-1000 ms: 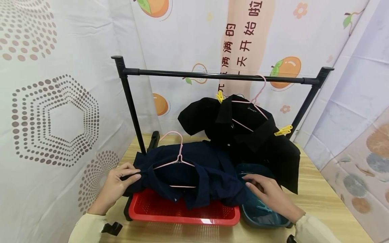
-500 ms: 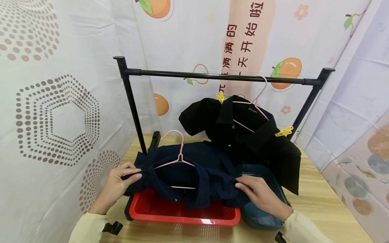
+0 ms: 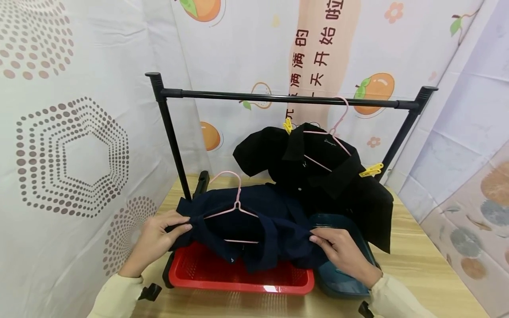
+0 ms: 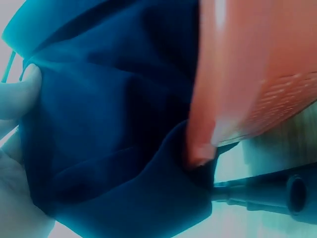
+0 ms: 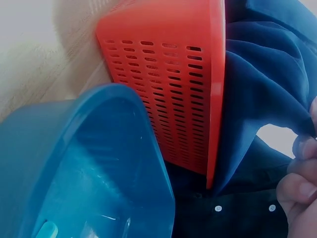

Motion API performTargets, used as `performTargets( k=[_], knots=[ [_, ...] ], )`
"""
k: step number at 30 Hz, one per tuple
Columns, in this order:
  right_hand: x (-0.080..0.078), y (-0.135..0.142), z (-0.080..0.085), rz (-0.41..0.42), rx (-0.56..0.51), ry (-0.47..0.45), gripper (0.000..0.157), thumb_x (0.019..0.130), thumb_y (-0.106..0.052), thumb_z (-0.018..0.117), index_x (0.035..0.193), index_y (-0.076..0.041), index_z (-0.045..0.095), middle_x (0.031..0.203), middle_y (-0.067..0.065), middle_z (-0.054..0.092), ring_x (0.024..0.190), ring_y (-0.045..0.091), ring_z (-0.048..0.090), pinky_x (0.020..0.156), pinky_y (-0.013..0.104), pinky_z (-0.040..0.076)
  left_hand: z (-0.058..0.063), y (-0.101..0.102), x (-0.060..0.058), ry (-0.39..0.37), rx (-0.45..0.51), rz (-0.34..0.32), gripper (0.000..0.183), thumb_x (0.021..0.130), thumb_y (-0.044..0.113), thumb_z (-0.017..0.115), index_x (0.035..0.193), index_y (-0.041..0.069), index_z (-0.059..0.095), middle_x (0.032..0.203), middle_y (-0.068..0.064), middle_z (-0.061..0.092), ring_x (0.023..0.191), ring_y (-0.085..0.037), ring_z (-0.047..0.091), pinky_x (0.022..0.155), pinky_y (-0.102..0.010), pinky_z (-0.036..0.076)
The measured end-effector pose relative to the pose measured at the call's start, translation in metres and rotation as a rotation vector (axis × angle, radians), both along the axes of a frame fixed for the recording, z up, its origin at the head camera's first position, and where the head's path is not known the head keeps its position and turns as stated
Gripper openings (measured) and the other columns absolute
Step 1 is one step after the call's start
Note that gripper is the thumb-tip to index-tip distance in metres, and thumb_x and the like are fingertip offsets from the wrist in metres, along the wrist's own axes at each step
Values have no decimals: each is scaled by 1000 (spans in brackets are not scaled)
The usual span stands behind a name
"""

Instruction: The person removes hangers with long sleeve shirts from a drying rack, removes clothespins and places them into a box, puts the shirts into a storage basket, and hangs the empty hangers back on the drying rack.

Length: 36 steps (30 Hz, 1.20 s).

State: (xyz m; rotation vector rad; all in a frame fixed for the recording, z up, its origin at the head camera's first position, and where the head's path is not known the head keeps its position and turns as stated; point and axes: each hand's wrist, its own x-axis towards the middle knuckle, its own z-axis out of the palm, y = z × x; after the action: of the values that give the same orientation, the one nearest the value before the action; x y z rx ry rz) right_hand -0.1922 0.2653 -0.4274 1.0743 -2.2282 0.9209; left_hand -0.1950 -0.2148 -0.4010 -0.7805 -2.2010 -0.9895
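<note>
- Fingers of your left hand [image 3: 157, 234] pinch the navy shirt [image 3: 292, 243] at its left shoulder, thumb in front; the left wrist view shows the thumb pressed on the cloth.
- Your right hand [image 3: 343, 251] pinches the right shoulder, thumb below the forefinger. It has come in leftward since a second ago, when it was at the shirt's edge over the bin [image 3: 338, 282]; half a second ago it was already on the cloth.
- Your left hand has shifted slightly right and up, its pinch kept on the shoulder.
- The navy shirt lies over the back of the red basket [image 3: 240, 287], collar toward you, its front draping past the far rim. It has edged a little to the right.
- Inside its collar sits a pink hanger [image 3: 237, 205], hook standing up and curving left, below the rail [image 3: 258, 96] and apart from it. It has moved right along with the shirt.
- On your right, the black shirt [image 3: 318, 194] hangs from the rail, tilted, a yellow clip at each shoulder, as before.
- The bin stands just right of the basket on the table [image 3: 413, 265], both unmoved.
</note>
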Motion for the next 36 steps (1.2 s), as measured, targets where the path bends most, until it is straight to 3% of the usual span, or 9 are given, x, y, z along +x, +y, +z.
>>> performTargets(
  k=[4,11,22,29,36],
  knots=[
    [-4,-4,5,-9,4,31,30,89,9,72,105,-17,74,91,-6,71,71,2,56,63,14,45,8,6,-1,9,-29,-4,28,74,-7,87,98,8,84,86,10,72,74,-7,65,69,-13,48],
    [-12,-13,13,-50,38,26,21,94,2,71,105,-16,75,97,-4,74,75,2,60,70,14,49,18,20,-7,15,5,-100,25,78,-9,83,96,8,83,75,10,64,63,-5,50,57,-19,39],
    [-9,-17,11,-131,82,63,20,91,1,75,101,-16,75,92,-9,71,73,0,57,69,13,47,26,38,-11,30,-30,-119,23,80,-9,82,96,7,83,82,9,70,72,-6,62,66,-16,48],
    [-7,-16,16,-135,87,135,25,84,6,78,99,-14,75,86,-11,67,67,-1,52,63,14,44,29,53,-15,68,-89,-129,19,79,-6,83,91,9,82,80,8,68,69,-4,58,62,-15,44],
    [-7,-16,17,-154,108,156,24,84,5,78,100,-13,75,83,-11,66,66,-2,53,62,14,45,38,68,-23,73,-137,-138,16,82,-5,82,86,11,81,77,9,65,68,-3,54,59,-21,45]
  ],
)
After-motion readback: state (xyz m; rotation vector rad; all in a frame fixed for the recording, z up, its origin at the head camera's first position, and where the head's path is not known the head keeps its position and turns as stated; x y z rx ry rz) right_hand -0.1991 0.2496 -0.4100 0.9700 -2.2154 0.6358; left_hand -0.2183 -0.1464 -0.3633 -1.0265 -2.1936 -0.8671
